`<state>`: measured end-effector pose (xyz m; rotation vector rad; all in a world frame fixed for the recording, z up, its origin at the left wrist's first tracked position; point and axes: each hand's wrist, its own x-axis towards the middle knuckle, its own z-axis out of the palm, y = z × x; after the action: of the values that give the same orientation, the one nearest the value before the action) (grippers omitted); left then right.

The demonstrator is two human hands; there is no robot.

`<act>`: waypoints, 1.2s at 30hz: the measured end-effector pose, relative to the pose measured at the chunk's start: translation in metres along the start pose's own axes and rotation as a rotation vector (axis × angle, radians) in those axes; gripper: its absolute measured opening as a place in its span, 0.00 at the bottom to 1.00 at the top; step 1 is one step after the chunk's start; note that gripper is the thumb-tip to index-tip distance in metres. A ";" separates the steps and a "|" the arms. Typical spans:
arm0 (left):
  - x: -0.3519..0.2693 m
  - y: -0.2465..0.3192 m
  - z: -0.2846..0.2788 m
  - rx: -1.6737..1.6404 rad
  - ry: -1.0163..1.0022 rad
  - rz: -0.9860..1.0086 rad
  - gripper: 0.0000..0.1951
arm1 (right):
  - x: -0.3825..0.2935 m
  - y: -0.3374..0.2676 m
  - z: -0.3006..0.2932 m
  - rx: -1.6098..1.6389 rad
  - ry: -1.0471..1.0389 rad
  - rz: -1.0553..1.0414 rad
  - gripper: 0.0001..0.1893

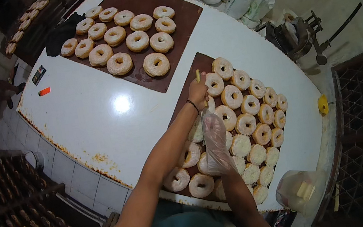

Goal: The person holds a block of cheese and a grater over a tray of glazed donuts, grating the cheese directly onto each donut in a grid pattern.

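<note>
My left hand is closed around the yellow handle of a tool held above the doughnuts. From below that fist a thin metal edge runs down, probably the tool's flat part seen edge-on. A clear plastic bag covers my right hand, right beside the metal; what its fingers hold is hidden. Beneath both hands, iced ring doughnuts stand in rows on a dark brown tray. Pale shreds, like grated cheese, cover several doughnuts toward the near right side.
Another brown tray of iced doughnuts lies farther back on the white table. An orange lighter-like object lies at left. Pale yellow blocks sit in a clear plastic bag at near right. A person's legs show at far left.
</note>
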<state>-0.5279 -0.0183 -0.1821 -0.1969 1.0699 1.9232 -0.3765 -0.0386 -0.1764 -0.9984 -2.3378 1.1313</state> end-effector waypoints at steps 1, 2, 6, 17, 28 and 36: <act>0.002 0.002 -0.003 -0.008 0.007 0.027 0.17 | 0.001 0.006 -0.002 -0.025 0.011 -0.006 0.12; 0.005 0.006 -0.004 -0.036 -0.013 -0.009 0.16 | 0.004 0.011 -0.003 -0.053 0.032 -0.089 0.13; -0.007 0.019 -0.005 -0.064 -0.028 -0.031 0.17 | -0.009 -0.008 -0.007 -0.092 0.071 -0.259 0.16; -0.015 0.012 -0.028 -0.220 -0.346 -0.126 0.22 | 0.038 -0.022 -0.012 0.690 -0.179 0.247 0.20; -0.012 0.010 -0.042 -0.516 -0.408 -0.227 0.23 | 0.037 -0.048 -0.028 0.322 -0.158 -0.159 0.25; -0.027 0.028 -0.033 -0.399 -0.238 -0.181 0.21 | 0.027 -0.075 -0.051 0.086 -0.450 -0.415 0.17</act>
<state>-0.5425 -0.0662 -0.1719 -0.2685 0.4888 1.9210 -0.3989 -0.0239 -0.0858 -0.2133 -2.6334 1.3661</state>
